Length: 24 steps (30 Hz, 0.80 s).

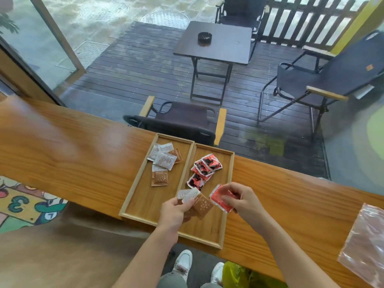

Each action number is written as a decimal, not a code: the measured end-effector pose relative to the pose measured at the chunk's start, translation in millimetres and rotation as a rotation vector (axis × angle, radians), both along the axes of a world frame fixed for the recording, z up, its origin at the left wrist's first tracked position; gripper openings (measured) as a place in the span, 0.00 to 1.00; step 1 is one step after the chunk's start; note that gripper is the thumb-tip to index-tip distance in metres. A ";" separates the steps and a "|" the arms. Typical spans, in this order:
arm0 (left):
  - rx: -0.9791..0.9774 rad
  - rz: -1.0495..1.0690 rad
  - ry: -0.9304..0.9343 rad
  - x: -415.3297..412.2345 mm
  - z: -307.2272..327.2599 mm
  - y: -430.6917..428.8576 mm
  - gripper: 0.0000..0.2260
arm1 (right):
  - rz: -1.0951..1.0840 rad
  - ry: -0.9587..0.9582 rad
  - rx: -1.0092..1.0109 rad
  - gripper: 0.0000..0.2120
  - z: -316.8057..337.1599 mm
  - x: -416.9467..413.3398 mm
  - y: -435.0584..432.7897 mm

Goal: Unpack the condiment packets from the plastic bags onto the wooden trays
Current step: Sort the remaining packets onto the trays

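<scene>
Two wooden trays lie side by side on the counter. The left tray [137, 196] holds several white and brown packets [164, 161]. In the right tray [225, 206] lie several red-and-black packets [204, 168]. My left hand [176, 210] hovers over the near ends of the trays, shut on a fan of brown-and-white packets [200, 203]. My right hand [243, 199] is just to its right, over the right tray's edge, shut on red packets [220, 197]. A flat, clear pinkish plastic bag [364, 244] rests at the far right of the counter.
The wooden counter [72, 150] runs left to right, against a window. Beyond it are folding chairs [182, 121] and a dark table [216, 44] on a wet deck. My shoes [185, 263] and a yellow-green bag [236, 275] show below the counter's near edge.
</scene>
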<state>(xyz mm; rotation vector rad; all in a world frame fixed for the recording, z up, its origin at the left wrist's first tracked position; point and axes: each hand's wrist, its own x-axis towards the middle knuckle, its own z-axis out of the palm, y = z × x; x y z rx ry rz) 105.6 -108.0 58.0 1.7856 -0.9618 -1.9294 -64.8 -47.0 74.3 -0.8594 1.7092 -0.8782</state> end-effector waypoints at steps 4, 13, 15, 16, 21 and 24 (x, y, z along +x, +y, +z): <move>0.008 0.046 -0.021 10.5 -2.6 -10.3 0.08 | -0.148 -0.031 0.011 0.17 -11.1 6.0 -12.6; -0.189 -0.030 -0.214 41.8 -15.7 -84.1 0.04 | -0.076 0.242 0.125 0.09 -51.3 29.0 -21.7; -0.200 -0.095 -0.304 51.8 -27.4 -91.4 0.05 | -0.047 0.386 0.128 0.07 -56.3 33.5 -21.5; -0.216 -0.136 -0.358 55.9 -33.7 -93.4 0.05 | -0.041 0.449 0.129 0.07 -58.4 35.0 -21.4; -0.424 -0.375 -0.660 58.6 -37.6 -90.5 0.14 | -0.003 0.660 0.106 0.04 -64.2 35.6 -19.8; -0.522 -0.446 -0.771 57.6 -37.1 -88.3 0.20 | -0.008 0.650 0.109 0.05 -65.7 35.1 -20.2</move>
